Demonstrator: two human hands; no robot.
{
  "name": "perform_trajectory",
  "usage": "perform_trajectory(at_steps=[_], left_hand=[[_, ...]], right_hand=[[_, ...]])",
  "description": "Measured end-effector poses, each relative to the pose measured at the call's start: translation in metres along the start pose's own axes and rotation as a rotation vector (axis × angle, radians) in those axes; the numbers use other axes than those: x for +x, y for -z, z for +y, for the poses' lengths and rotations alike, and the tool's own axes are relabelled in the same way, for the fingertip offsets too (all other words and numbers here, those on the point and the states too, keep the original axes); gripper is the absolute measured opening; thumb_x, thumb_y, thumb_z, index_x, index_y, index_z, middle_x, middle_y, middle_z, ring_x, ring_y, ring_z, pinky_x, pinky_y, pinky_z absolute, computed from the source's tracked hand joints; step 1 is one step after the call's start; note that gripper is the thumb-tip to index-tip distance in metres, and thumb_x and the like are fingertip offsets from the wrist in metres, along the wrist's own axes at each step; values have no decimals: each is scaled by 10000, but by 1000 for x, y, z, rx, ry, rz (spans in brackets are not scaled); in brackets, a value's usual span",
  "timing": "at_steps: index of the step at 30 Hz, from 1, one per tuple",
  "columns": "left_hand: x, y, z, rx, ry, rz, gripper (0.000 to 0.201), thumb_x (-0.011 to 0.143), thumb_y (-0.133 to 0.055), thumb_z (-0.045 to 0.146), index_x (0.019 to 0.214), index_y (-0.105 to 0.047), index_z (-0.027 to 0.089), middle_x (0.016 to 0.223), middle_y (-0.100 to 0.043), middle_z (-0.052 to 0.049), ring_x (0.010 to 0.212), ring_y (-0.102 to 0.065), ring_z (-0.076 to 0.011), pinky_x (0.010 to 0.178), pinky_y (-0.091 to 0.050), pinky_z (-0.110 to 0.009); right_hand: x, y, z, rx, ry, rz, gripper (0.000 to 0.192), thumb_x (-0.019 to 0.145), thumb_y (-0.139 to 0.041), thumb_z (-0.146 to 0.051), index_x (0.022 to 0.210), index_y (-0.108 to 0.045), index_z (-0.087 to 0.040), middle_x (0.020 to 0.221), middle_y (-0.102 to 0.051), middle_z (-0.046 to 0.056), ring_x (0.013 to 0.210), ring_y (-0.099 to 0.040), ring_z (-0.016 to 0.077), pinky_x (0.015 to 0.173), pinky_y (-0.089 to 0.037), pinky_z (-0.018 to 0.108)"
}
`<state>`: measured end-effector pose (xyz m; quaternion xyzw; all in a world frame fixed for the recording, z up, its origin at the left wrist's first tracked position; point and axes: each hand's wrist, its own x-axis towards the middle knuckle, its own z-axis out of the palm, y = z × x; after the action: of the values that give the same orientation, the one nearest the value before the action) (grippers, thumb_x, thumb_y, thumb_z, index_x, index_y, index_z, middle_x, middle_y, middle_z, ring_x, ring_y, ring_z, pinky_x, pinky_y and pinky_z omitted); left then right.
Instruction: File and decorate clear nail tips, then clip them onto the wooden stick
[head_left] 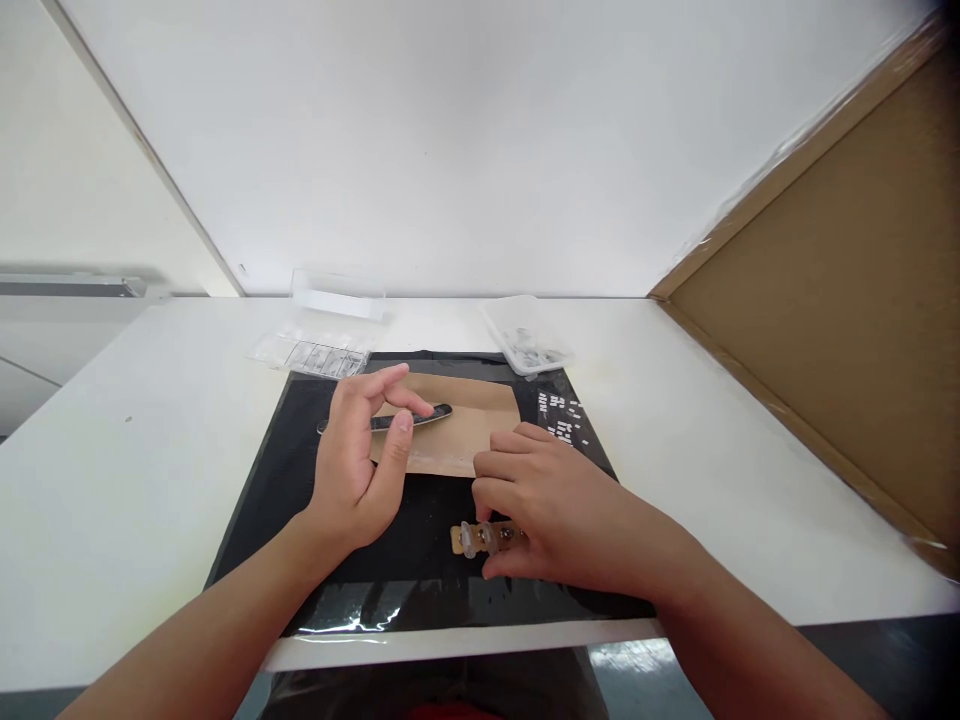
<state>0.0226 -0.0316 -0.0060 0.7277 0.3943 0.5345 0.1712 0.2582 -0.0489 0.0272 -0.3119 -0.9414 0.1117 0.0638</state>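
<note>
My left hand (364, 450) is over the left part of the brown paper sheet (465, 400), thumb and fingers apart, with nothing held between them. Behind its fingers a dark, round-ended nail file (433, 413) lies slanted across the paper; the hand hides its middle. At the near right, my right hand (525, 500) is closed around a short tan nail tip stand (457, 541), thumb on the near side and fingers on the far side. Clear nail tips (478, 538) sit on the stand, with small shiny studs between them. The stand's right end is hidden under the hand.
A black mat (420, 575) covers the middle of the white table (697, 480). Small white pieces (562, 415) lie at its right. A clear tray (525, 345), plastic packets (315, 355) and a clear box (337, 297) stand behind. A cardboard panel (832, 290) rises on the right.
</note>
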Motion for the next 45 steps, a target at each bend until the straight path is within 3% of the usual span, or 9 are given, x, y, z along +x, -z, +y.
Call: perform_trajectory(at_steps=[11,35,45], left_hand=[[2,0,1,38,-36,-18,377,1035,-517,187,1410,-519,226,1002,-723,-52,1059,-651,-229,1097,-406,-475],[1,-1,0,14,-29,-34,406,1023,-549,209,1423,-490,243,983,-705,-56,1021,-689,-249,1077,-444,-526],[3,-1,1,39,-35,-38,420,1000,-563,172,1409,-492,239,981,-702,-52,1029,-690,-249,1086,-441,-522]], right_hand=[[-1,2,0,45,-27,-31,422,756,-875,-567,795,-656,-207,790,-620,-17,829,-511,189,741,-277,339],[0,3,0,47,-9,-80,374,857,-794,-552,819,-669,-202,811,-636,3,851,-520,197,749,-297,341],[1,6,-6,7,1,-33,368,860,-789,-537,778,-684,-194,776,-647,4,822,-532,189,735,-283,342]])
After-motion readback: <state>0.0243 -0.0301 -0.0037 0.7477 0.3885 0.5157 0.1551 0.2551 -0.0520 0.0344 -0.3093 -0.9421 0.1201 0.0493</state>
